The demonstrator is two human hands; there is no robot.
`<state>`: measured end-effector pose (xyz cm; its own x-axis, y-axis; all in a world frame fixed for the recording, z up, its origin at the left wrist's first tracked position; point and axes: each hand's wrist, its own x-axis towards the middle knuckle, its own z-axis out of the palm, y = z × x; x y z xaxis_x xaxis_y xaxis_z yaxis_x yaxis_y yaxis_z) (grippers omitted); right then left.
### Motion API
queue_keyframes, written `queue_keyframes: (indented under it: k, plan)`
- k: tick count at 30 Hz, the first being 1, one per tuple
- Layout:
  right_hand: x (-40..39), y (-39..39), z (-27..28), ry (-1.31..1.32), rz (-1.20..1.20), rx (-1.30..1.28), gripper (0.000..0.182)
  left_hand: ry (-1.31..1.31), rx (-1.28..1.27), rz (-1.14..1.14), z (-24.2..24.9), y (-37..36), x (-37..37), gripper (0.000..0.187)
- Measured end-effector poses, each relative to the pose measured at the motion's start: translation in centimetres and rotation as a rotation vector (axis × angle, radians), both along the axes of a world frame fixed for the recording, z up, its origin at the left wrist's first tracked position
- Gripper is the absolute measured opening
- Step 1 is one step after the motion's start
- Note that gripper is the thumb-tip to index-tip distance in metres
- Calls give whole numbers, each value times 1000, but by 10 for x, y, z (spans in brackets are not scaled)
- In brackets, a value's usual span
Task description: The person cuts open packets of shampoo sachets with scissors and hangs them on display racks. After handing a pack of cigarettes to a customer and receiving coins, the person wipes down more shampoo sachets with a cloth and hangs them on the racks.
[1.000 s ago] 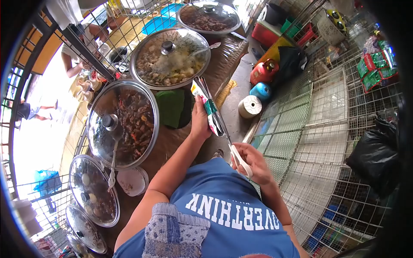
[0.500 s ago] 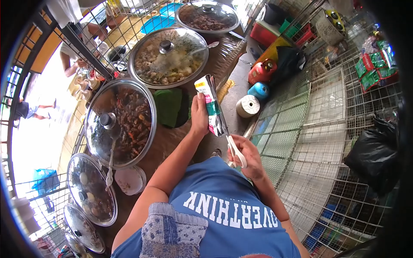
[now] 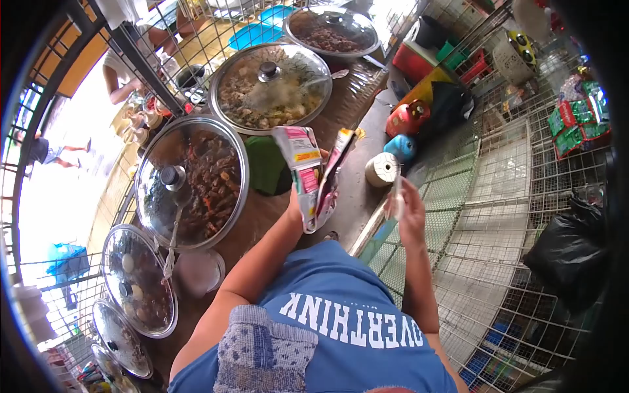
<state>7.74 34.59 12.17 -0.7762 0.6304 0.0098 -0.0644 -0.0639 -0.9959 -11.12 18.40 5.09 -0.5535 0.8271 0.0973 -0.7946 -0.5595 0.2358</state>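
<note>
My left hand (image 3: 293,205) is closed around a strip of printed sachets (image 3: 304,167), pink, white and green, with a silvery inner side. The strip is folded into two panels, and most of my fingers are hidden behind it. Off to the right, my right hand (image 3: 412,216) grips white-handled scissors (image 3: 395,202), smeared by motion and apart from the sachets. Beyond the sachets, a lidded pan of pale stew (image 3: 272,98) stands on the table. A lidded pan of dark meat (image 3: 213,177) is nearer on the left, with a green cloth-like piece (image 3: 263,164) beside it.
More lidded pans (image 3: 139,281) line the left side, and another pan (image 3: 332,33) stands at the back. A tissue roll (image 3: 382,169), a blue round object (image 3: 400,148) and a red tank (image 3: 407,119) are right of the table. Wire mesh surrounds me; a person (image 3: 124,72) is outside it.
The scissors have moved away from the sachets, to the right and up, with my right hand. The sachet strip has turned and spread into two panels in my left hand.
</note>
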Motion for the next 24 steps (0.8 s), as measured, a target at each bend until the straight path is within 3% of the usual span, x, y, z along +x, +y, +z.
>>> queue_keyframes:
  k: [2, 4, 6, 7, 9, 10, 13, 17, 18, 20, 22, 24]
  plan:
    - [-12, -3, -6, -277, 171, 425, 49, 85, 106, -174, 21, -21, -9, 48]
    - [-32, -23, -12, -305, 275, 696, 47, 156, 24, -15, 93, -55, -6, 51]
    - [-58, -41, -19, -287, 361, 829, 42, 139, 17, 33, 111, -79, -7, 45]
    - [-72, -48, -16, -309, 421, 877, 39, 131, 13, 57, 121, -91, -7, 42]
    - [-102, -61, -25, -342, 450, 948, 32, 328, 209, -111, 99, -113, -45, 56]
    - [-118, -67, -31, -342, 451, 930, 32, 230, 214, -112, 116, -118, -40, 58]
    - [-150, -78, -44, -292, 467, 1078, 30, 76, 94, 64, 111, -128, -22, 55]
    - [-187, -95, -60, -545, 530, 1339, 23, 70, -227, 224, 92, -119, -2, 44]
    - [-189, -93, -49, -542, 565, 1356, 23, 10, -291, 181, 92, -116, 3, 39]
    - [-195, -93, -20, -515, 588, 1393, 23, 35, -183, 69, 81, -109, -2, 37]
    - [-194, -89, 1, -752, 862, 1316, 24, 50, -112, -12, 78, -102, -2, 37]
    - [-190, -82, -11, -661, 823, 1259, 28, 8, -316, 51, 79, -90, 3, 38]
